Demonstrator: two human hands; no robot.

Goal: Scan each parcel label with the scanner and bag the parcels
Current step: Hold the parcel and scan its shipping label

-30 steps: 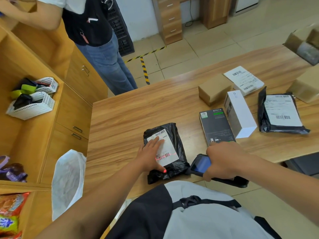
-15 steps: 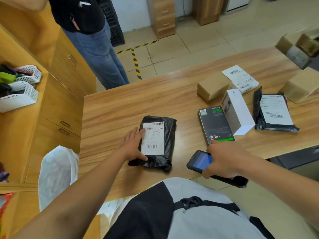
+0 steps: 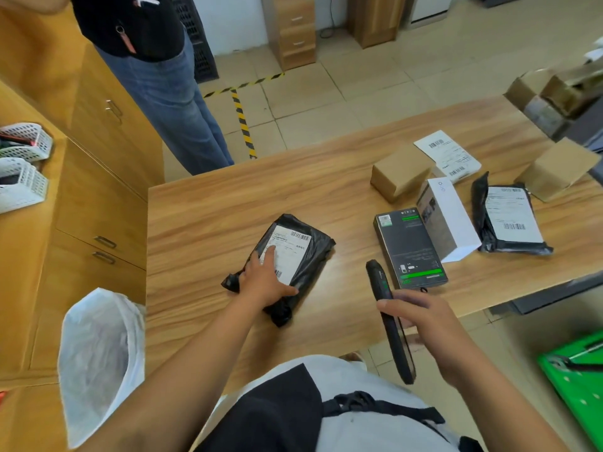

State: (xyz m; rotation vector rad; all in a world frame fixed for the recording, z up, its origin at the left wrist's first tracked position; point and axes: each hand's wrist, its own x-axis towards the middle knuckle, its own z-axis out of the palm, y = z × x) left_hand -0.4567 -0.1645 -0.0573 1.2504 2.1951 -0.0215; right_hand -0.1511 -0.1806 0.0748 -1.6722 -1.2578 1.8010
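Observation:
A black poly-bag parcel (image 3: 306, 252) with a white barcode label lies near the front of the wooden table (image 3: 208, 220). My left hand (image 3: 266, 280) grips its near end, thumb along one side and a finger on the label. My right hand (image 3: 424, 324) holds the black handheld scanner (image 3: 390, 318) edge-on over the table's front edge, tilted so its screen is hidden. A white plastic bag (image 3: 98, 357) stands open at the lower left, beside the table. To the right lie a dark flat box (image 3: 408, 246), a white box (image 3: 447, 216) and a second black labelled parcel (image 3: 509, 220).
Brown cartons (image 3: 401, 171) and a white labelled parcel (image 3: 448, 154) sit further back on the table, with more cartons (image 3: 554, 168) at the right edge. Another person in jeans (image 3: 173, 102) stands beyond the table's left corner. Wooden cabinets (image 3: 98, 197) run along the left. A green crate (image 3: 580, 380) is at lower right.
The red scan line left the label. My left hand turned the parcel and shifted to grip its near end. My right hand rotated the scanner edge-on, away from the parcel.

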